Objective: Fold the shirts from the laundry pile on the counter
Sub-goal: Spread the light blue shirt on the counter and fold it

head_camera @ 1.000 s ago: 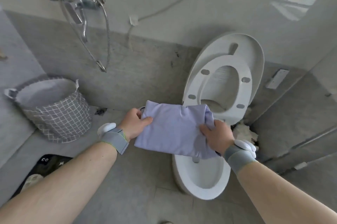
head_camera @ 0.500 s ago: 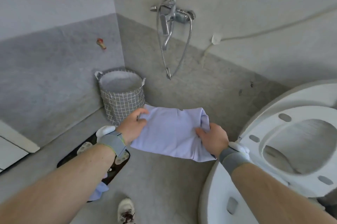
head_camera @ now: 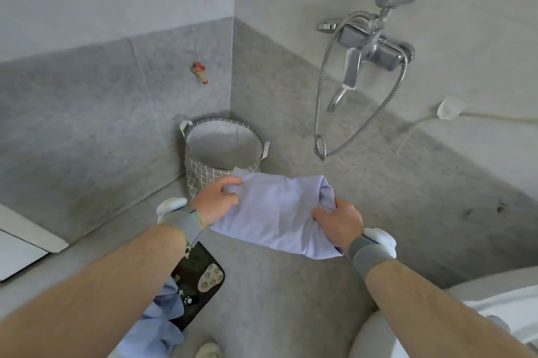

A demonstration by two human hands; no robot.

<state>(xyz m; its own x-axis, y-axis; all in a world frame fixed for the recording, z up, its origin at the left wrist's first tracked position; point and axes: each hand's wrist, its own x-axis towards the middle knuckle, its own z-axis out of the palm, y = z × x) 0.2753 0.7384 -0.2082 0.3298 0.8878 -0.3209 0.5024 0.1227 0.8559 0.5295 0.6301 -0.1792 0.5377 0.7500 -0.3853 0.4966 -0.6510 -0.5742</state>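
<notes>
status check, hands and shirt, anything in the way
Left hand and right hand both in grip on folded lilac shirt, held in air. Laundry basket beyond it. Path unobstructed.

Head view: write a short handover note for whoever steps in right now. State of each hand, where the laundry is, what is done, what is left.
Left hand: shut on the left edge of the folded shirt.
Right hand: shut on its bunched right end.
The shirt is held in the air above the floor, in front of the basket, which stands in the corner and looks empty.
Another blue garment lies crumpled by the mat.
Done: this shirt looks folded.
Left: set it down, then fold the crumpled one. No counter is in view.
</notes>
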